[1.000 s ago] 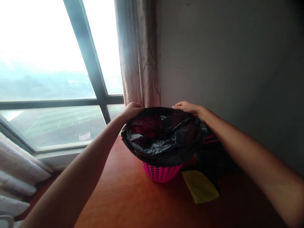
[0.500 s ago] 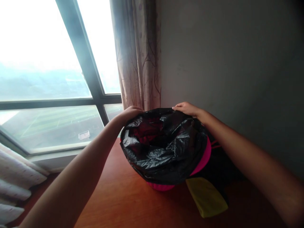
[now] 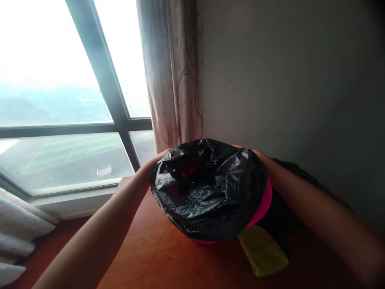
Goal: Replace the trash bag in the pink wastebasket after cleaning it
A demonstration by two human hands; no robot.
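A black plastic garbage bag [image 3: 204, 196] lines a bright pink bin [image 3: 265, 202], its edge folded outward over the rim. Crinkled folds cover most of the opening, and a little pink shows through inside. My left hand [image 3: 161, 155] is at the far left of the rim, against the bag, with its fingers hidden behind it. On the far right side, my right hand [image 3: 255, 153] reaches behind the rim; the bag covers nearly all of it. Neither hand's grip can be seen.
The bin stands on a reddish-brown wooden table [image 3: 144, 249]. A folded yellow-green cloth [image 3: 264, 251] lies at its near right, beside dark material [image 3: 282, 214] under my right forearm. Behind are a window [image 3: 60, 160], a patterned curtain [image 3: 180, 80] and a grey wall [image 3: 285, 80].
Both hands have gone lower behind the rim, the right also further right, and their fingers are now out of sight. The bag's far edge stands up more, and the opening looks narrower.
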